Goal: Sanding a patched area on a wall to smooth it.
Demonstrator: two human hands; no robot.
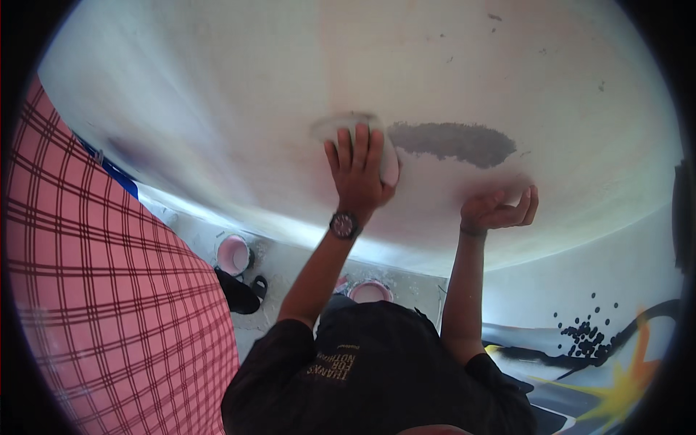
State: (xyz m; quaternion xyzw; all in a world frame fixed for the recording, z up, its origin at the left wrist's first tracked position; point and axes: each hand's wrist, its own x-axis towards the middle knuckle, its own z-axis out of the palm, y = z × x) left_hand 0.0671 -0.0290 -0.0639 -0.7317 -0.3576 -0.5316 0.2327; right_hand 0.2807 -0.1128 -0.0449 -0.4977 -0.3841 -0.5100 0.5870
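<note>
A pale wall [239, 87] curves across the upper view, with a rough dark grey patch [457, 143] on it. Against the wall, just left of that patch, my left hand [355, 170] lies with fingers stretched over a pale, rounded pad [390, 163]; its thumb is at the pad's lower edge. Most of the pad is hidden under the hand, so its exact kind does not show. Below the patch's right end, my right hand [500, 208] is half curled, palm turned up, with nothing visible in it. A dark watch [344, 225] circles my left wrist.
Pink plaid cloth [109, 275] fills the left side. Down on the floor stand a pink-lined bucket [233, 255] and a second pink container [370, 292], partly hidden by my body. A dark sandal [259, 287] is beside the first. Painted artwork [616, 384] covers the lower right wall.
</note>
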